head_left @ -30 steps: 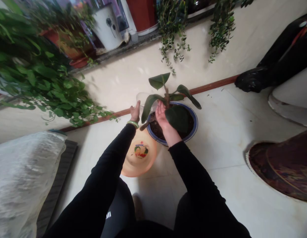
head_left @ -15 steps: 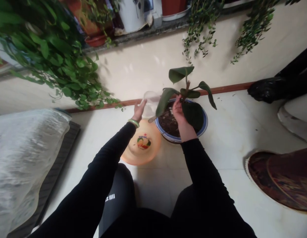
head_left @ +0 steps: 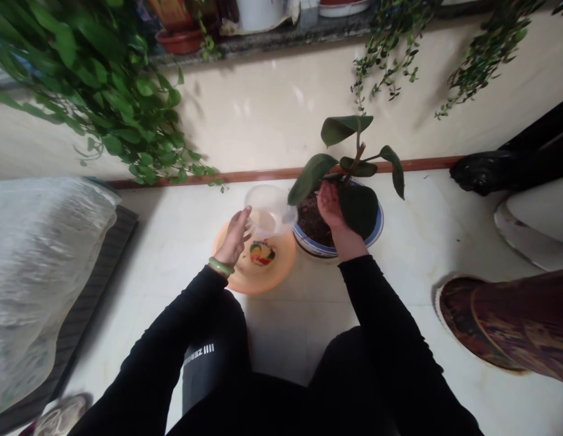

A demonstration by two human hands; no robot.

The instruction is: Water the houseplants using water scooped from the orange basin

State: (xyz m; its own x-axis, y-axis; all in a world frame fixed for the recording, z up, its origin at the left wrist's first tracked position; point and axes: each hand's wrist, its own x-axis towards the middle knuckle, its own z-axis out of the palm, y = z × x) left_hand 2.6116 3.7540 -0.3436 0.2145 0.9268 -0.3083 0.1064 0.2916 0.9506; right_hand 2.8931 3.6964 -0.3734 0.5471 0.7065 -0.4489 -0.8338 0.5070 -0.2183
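Note:
My left hand (head_left: 237,237), with a pale green bangle at the wrist, is closed on the side of a clear plastic scoop (head_left: 267,213). The scoop is tilted above an orange basin (head_left: 275,277) with a fruit print on its bottom. To the right stands a potted plant with broad dark green leaves (head_left: 311,177) in a blue and white pot (head_left: 381,225). My right hand (head_left: 330,206) is over the dark soil (head_left: 310,221), under the leaves and beside the stem, fingers loosely spread and holding nothing visible. A large leaf partly covers its right side.
A windowsill (head_left: 258,45) with several pots runs along the wall. Trailing green vines (head_left: 118,115) hang at the left. A cloth-covered piece of furniture (head_left: 45,266) stands at left; a dark red patterned pot (head_left: 522,321) and a black bag (head_left: 483,171) are at right.
My left hand has drawn the scoop back from the pot's edge, left and nearer me, over the basin. My right hand has come away from the stem and opened. The view has shifted slightly.

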